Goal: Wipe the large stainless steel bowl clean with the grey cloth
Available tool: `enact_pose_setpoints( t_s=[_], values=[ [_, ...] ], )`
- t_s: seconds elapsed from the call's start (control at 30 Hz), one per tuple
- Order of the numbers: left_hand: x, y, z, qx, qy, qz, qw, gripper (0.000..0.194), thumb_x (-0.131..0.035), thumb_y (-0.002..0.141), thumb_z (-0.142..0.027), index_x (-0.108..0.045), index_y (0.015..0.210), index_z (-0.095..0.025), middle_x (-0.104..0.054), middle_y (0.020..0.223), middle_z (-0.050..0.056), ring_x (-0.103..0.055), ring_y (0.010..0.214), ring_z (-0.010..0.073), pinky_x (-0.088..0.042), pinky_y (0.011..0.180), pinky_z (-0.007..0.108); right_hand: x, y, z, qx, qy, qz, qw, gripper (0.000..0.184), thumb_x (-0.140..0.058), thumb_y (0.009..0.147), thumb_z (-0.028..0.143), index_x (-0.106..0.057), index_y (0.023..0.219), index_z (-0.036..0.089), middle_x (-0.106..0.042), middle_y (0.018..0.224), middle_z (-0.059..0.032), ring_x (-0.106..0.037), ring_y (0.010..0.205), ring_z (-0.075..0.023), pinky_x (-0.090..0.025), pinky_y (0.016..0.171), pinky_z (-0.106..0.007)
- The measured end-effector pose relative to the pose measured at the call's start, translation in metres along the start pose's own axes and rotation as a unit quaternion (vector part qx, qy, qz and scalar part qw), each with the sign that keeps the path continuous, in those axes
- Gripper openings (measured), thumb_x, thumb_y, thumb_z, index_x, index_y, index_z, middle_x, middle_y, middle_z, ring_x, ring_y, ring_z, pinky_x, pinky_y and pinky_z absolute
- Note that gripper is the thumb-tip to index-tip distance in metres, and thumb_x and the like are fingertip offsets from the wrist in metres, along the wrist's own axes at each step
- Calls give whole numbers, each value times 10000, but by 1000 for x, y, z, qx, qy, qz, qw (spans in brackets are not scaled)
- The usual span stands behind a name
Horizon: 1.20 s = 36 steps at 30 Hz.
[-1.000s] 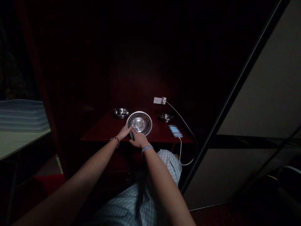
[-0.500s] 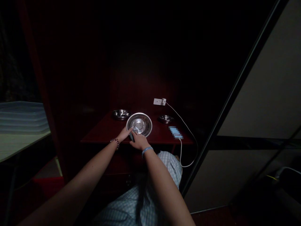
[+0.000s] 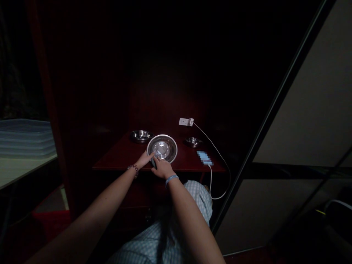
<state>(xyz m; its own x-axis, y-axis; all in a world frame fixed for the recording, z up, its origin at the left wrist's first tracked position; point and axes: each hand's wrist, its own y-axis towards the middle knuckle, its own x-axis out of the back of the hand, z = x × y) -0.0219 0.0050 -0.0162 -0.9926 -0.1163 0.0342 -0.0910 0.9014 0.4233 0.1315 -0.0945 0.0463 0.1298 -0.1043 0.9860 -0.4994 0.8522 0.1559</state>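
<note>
On a dark red bench (image 3: 115, 161) inside a wooden cabinet (image 3: 165, 91), a steel bowl (image 3: 162, 148) sits near the front edge, between two smaller bowls (image 3: 141, 136) (image 3: 193, 141). The left hand (image 3: 144, 160) lies open against its rim; the right hand (image 3: 163, 168) curls beside it, its grip unclear.

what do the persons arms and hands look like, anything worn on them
Both forearms are bare, with no sleeves or gloves. The left hand has a beaded bracelet at the wrist, and the right hand has a flat light blue wristband. Below them shows a pale blue checked shirt.
</note>
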Motion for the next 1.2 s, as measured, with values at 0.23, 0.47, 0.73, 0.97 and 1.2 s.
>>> enact_pose_setpoints(
  t_s=[0.23,0.47,0.73,0.97,1.2],
  values=[
    [3,1,-2,14,16,5,1000,598,-706,804,-378,-564,1320,-113,-623,1401,205,-558,1346,325,-344,1192,471,8,-4,0,-17,-38,1,999,588,-540,949,394,-472,1491,177,-566,1473,-145,-589,1280,-299,-486,1040,-429],
    [4,0,-9,7,22,7,1000,587,-697,794,-303,-565,1337,-125,-614,1426,183,-509,1396,315,-314,1212,467,11,1,-5,-74,-73,11,995,399,-474,952,188,-685,1291,191,-676,1346,-126,-581,1301,-269,-249,1204,-493],
    [4,1,-8,16,17,19,1000,565,-697,777,-307,-601,1301,-119,-636,1396,190,-536,1366,336,-342,1193,492,7,4,-12,-133,-114,1,985,452,-392,978,186,-684,1323,192,-587,1459,-157,-401,1452,-322,23,1225,-599],
    [0,-3,-14,13,0,22,1000,615,-687,774,-306,-579,1345,-107,-630,1411,190,-544,1363,323,-348,1195,465,5,-1,-18,-128,-114,-7,985,465,-420,983,231,-618,1394,140,-434,1578,-177,-370,1477,-333,-123,1235,-554],
    [-2,-7,-19,1,-7,61,998,699,-725,789,-405,-535,1423,-181,-632,1422,146,-528,1384,313,-349,1198,447,-9,2,-22,-124,-87,20,988,543,-431,970,234,-494,1503,149,-409,1594,-173,-403,1465,-328,-276,1196,-517]
  ],
)
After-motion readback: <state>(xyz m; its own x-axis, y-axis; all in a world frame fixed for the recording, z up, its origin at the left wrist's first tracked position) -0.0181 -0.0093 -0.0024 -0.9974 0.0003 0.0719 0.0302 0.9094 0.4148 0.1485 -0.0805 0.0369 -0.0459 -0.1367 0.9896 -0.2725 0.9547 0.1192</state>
